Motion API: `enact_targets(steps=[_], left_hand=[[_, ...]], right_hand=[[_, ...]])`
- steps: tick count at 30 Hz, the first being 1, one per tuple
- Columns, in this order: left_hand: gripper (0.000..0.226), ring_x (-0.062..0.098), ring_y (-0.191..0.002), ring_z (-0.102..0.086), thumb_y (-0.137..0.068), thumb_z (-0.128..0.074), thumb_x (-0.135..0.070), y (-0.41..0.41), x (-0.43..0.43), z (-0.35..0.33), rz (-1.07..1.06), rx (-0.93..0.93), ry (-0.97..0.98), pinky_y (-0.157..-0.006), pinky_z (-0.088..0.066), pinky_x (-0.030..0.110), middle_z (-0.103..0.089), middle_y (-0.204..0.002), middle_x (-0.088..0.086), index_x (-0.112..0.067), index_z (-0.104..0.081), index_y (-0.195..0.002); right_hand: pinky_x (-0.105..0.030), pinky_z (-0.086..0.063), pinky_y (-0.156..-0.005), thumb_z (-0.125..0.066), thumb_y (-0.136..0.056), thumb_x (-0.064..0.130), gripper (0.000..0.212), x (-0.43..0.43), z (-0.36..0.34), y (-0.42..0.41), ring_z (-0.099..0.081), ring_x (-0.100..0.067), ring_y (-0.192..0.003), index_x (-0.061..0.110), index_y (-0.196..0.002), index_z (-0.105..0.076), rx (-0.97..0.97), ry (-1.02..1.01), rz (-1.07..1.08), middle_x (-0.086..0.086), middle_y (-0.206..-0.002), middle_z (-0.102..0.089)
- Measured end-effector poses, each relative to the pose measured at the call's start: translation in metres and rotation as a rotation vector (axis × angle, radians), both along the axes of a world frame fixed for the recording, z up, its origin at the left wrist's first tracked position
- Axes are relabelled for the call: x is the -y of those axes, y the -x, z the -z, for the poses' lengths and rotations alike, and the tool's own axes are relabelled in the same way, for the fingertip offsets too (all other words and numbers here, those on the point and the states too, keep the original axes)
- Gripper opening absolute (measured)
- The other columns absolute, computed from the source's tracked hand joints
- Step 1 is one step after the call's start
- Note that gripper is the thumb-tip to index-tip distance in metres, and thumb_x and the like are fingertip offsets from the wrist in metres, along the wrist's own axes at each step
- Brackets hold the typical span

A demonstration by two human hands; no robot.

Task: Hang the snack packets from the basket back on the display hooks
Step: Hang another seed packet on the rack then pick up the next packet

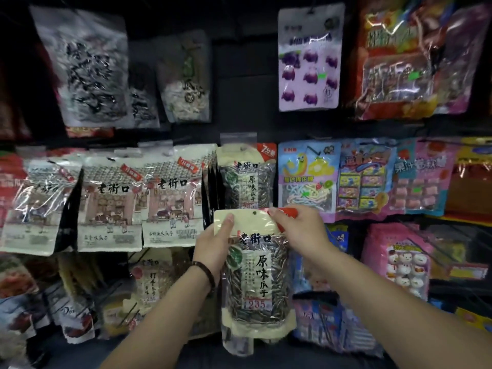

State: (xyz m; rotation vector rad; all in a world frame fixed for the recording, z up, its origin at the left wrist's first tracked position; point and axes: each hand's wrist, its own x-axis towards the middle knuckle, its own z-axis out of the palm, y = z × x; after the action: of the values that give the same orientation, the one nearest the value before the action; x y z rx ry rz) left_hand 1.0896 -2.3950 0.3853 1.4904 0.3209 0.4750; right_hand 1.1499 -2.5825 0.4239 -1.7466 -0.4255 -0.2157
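Top-row packets [87,67] blurred; right hand [298,230] hides packet's red corner.

Dim shop light, bright middle, soft and bent edges

We see a dark backing behind the display and deep shadow between the rows; light falls from above and in front, so the two forearms and the seed packet [255,265] held at centre are the brightest, sharpest part; white glare streaks the clear film of the left packets [40,193] and the red bags [399,62] at top right; the top row is smeared with blur; the edges bow outward and darken.
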Motion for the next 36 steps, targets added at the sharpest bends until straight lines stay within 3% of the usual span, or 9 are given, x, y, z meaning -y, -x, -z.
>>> enact_targets(steps=[2,5,9,13,20,25,29,33,36], left_hand=[[0.1,0.032,-0.108,-0.073,-0.054,-0.069,-0.093,-0.016,-0.013,-0.025,-0.022,0.023,0.018,-0.098,-0.055,0.056,-0.078,-0.116,0.003,-0.025,-0.067,-0.127],[0.126,0.032,-0.131,-0.059,-0.056,-0.072,-0.089,-0.042,-0.029,-0.057,-0.093,0.094,0.032,-0.108,-0.046,0.062,-0.056,-0.146,-0.006,-0.026,-0.03,-0.158],[0.135,0.034,-0.129,-0.06,-0.04,-0.065,-0.101,-0.06,-0.04,-0.092,-0.125,0.122,0.032,-0.107,-0.049,0.058,-0.06,-0.146,0.001,-0.029,-0.043,-0.152],[0.122,0.034,-0.14,-0.049,-0.063,-0.07,-0.084,-0.063,-0.038,-0.114,-0.103,0.151,0.046,-0.115,-0.041,0.059,-0.046,-0.159,0.007,-0.021,-0.032,-0.159],[0.103,0.033,-0.134,-0.055,-0.073,-0.073,-0.075,-0.083,-0.041,-0.118,-0.132,0.155,0.082,-0.112,-0.045,0.056,-0.054,-0.152,0.008,-0.019,-0.043,-0.154],[0.123,0.033,-0.131,-0.057,-0.053,-0.07,-0.091,-0.095,-0.041,-0.118,-0.146,0.124,0.059,-0.111,-0.046,0.055,-0.055,-0.151,0.005,-0.024,-0.043,-0.153],[0.089,0.035,-0.146,-0.042,-0.088,-0.066,-0.065,-0.103,-0.038,-0.122,-0.193,0.082,0.042,-0.12,-0.034,0.057,-0.043,-0.161,0.008,-0.017,-0.038,-0.157],[0.072,0.035,-0.144,-0.044,-0.096,-0.064,-0.053,-0.116,-0.033,-0.133,-0.236,0.058,0.033,-0.12,-0.034,0.055,-0.048,-0.157,0.008,-0.014,-0.044,-0.153],[0.065,0.034,-0.144,-0.045,-0.098,-0.064,-0.046,-0.126,-0.029,-0.138,-0.262,0.041,0.034,-0.118,-0.035,0.053,-0.049,-0.156,0.007,-0.016,-0.044,-0.153]], right_hand=[[-0.032,-0.036,-0.063,-0.074,-0.096,0.038,0.047,-0.011,-0.026,-0.011,-0.052,-0.018,-0.061,-0.006,-0.08,-0.069,0.007,-0.033,-0.021,-0.009,-0.066,-0.059],[-0.034,-0.038,-0.065,-0.073,-0.097,0.037,0.047,-0.026,-0.058,-0.03,-0.053,-0.019,-0.063,-0.008,-0.087,-0.069,-0.009,-0.076,-0.016,-0.007,-0.069,-0.06],[-0.033,-0.038,-0.066,-0.07,-0.1,0.033,0.034,-0.043,-0.092,-0.053,-0.054,-0.02,-0.065,0.011,-0.073,-0.07,0.007,-0.084,-0.001,-0.001,-0.067,-0.06],[-0.028,-0.033,-0.055,-0.065,-0.103,0.031,0.037,-0.049,-0.108,-0.063,-0.047,-0.012,-0.057,0.016,-0.069,-0.064,0.057,-0.053,-0.003,0.004,-0.063,-0.055],[-0.032,-0.034,-0.059,-0.064,-0.104,0.035,0.038,-0.056,-0.112,-0.075,-0.046,-0.016,-0.061,0.012,-0.074,-0.065,0.052,-0.059,0.041,0.0,-0.068,-0.055],[-0.035,-0.037,-0.065,-0.066,-0.101,0.042,0.047,-0.061,-0.108,-0.088,-0.052,-0.023,-0.067,-0.004,-0.09,-0.071,0.034,-0.073,0.105,-0.016,-0.073,-0.064],[-0.035,-0.039,-0.065,-0.065,-0.101,0.044,0.044,-0.067,-0.107,-0.103,-0.057,-0.024,-0.07,0.002,-0.087,-0.072,0.022,-0.047,0.129,-0.012,-0.074,-0.069],[-0.032,-0.038,-0.059,-0.063,-0.103,0.044,0.041,-0.072,-0.111,-0.115,-0.057,-0.023,-0.07,0.017,-0.073,-0.068,0.019,0.023,0.157,0.0,-0.07,-0.063],[-0.033,-0.037,-0.058,-0.06,-0.104,0.046,0.043,-0.076,-0.11,-0.123,-0.058,-0.024,-0.072,0.01,-0.083,-0.073,0.028,0.08,0.183,-0.004,-0.075,-0.066]])
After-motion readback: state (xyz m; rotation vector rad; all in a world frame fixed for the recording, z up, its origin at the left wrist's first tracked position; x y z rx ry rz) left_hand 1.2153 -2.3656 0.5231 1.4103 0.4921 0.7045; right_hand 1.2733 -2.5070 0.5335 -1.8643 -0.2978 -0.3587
